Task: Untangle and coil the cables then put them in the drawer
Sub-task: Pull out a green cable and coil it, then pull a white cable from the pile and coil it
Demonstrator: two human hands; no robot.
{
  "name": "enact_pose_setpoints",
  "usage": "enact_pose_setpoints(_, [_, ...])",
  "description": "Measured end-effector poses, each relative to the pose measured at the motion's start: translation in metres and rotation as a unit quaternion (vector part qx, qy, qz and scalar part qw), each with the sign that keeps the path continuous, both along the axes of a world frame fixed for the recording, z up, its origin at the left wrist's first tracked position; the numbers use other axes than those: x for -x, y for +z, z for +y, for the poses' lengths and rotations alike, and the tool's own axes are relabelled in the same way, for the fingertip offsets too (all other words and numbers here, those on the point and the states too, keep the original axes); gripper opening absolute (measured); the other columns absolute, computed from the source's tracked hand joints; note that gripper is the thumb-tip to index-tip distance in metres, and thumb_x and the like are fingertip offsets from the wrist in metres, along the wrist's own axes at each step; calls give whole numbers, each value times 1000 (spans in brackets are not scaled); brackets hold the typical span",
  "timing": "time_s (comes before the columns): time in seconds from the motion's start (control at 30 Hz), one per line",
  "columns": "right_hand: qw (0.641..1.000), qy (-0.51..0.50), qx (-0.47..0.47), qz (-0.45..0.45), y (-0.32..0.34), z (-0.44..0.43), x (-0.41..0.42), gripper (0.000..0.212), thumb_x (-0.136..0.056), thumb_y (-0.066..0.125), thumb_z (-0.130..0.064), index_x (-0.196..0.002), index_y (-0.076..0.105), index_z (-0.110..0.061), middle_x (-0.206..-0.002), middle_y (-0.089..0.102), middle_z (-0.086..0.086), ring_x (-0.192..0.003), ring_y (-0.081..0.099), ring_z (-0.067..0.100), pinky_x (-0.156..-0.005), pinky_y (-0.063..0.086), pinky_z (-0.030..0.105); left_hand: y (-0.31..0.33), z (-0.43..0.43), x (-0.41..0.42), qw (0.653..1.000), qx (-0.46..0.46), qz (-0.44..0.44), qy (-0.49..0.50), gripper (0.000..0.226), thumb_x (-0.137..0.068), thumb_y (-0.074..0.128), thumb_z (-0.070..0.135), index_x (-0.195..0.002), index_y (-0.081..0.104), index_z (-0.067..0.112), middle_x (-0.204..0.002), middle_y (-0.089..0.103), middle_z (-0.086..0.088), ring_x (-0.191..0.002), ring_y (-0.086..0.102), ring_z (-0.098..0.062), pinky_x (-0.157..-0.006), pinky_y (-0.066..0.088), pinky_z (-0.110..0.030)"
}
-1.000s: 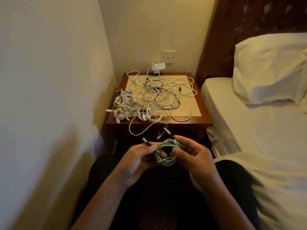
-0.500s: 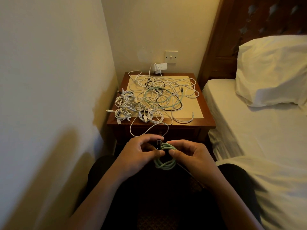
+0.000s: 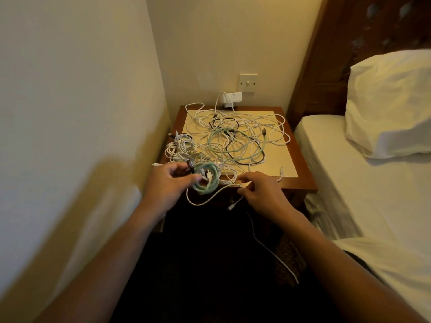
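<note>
My left hand (image 3: 168, 185) grips a coiled pale green cable (image 3: 206, 184) with a dark plug, held over the front left edge of the wooden nightstand (image 3: 300, 180). My right hand (image 3: 261, 192) hovers just right of the coil with loosely curled fingers, its fingertips beside a white cable loop (image 3: 210, 200) hanging off the front edge; no grip shows. A tangle of white, green and black cables (image 3: 235, 136) covers the tabletop. Coiled white cables (image 3: 179, 150) lie at its left edge. The drawer front below is in shadow.
A white charger (image 3: 231, 100) sits plugged in at the back wall under a switch. The wall runs close on the left. The bed (image 3: 349, 173) with a pillow (image 3: 391, 108) borders the right. A thin white cable (image 3: 275, 255) trails across my lap.
Both hands rose from my lap to the nightstand's front edge. My right hand let go of the green coil; the left hand alone holds it now.
</note>
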State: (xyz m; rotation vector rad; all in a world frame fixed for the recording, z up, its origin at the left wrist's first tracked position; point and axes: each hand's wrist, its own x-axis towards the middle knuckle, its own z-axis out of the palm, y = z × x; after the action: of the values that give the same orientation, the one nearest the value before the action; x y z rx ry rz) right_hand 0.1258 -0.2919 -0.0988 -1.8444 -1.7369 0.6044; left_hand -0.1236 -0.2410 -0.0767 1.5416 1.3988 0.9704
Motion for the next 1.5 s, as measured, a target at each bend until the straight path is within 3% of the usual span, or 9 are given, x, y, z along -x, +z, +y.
enact_pose_setpoints(0.1, [994,33,21,-102,-15,28,-2,28,-94,73,-22,-122,70,-16,-112,66,4,-98,63,23,-85,52,36,10,52,1,1000,-15,10,25,31,-68,94,30,-95,79,23,-87,79,1,-85,76,-21,-83,63,-47])
enact_pose_setpoints(0.27, [989,46,22,-136,-18,47,-10,11,-97,64,-19,-99,75,-15,-94,72,2,-89,65,22,-80,55,42,28,133,-10,990,-61,118,46,36,-74,90,32,-104,81,16,-93,78,0,-82,72,-14,-65,51,-25])
enact_pose_setpoints(0.47, [996,-23,-87,-19,7,50,-30,6,-95,71,-18,-99,75,-17,-92,71,-6,-82,65,13,-77,56,36,12,191,-25,968,-28,247,37,43,-76,90,28,-112,77,7,-110,75,-9,-95,68,-22,-83,54,-35])
enact_pose_setpoints(0.7, [989,-42,-131,56,51,50,-45,9,-96,71,-22,-104,75,-23,-90,71,-12,-79,69,6,-72,57,21,-4,198,-19,931,-47,362,-2,38,-79,86,40,-99,81,9,-84,76,-9,-79,70,-24,-74,53,-36])
enact_pose_setpoints(0.9, [974,-61,-190,104,81,43,-53,14,-96,71,-24,-109,75,-19,-92,74,-7,-78,73,7,-74,63,28,10,179,-17,932,-123,339,19,45,-89,77,38,-125,72,11,-122,72,-12,-109,66,-28,-82,43,-30])
enact_pose_setpoints(1.03, [965,-64,-225,116,108,33,-59,16,-96,71,-22,-111,74,-17,-89,74,-5,-78,73,9,-74,64,30,51,144,-34,947,-184,265,-12,31,-95,67,31,-122,72,17,-120,69,-6,-104,62,-21,-83,42,-29])
enact_pose_setpoints(1.23, [957,-49,-280,62,158,1,-64,16,-96,71,-21,-110,73,-15,-85,73,-5,-72,71,6,-64,57,16,146,69,-63,979,-26,-151,-131,40,-107,45,43,-118,66,12,-101,76,-12,-83,70,-22,-77,53,-37])
enact_pose_setpoints(1.37, [954,-31,-294,42,189,-30,-64,10,-95,72,-26,-105,73,-23,-83,72,-10,-71,71,6,-63,57,16,179,24,-76,962,-27,-160,-221,30,-97,68,18,-124,59,9,-97,74,-15,-79,71,-21,-75,59,-35])
enact_pose_setpoints(1.5, [973,-7,-229,-18,202,-56,-71,5,-91,76,-27,-96,77,-27,-82,73,-14,-75,70,1,-65,55,20,194,-2,-77,949,-14,-208,-235,12,-101,59,9,-109,68,5,-75,61,-5,-62,62,-16,-60,55,-28])
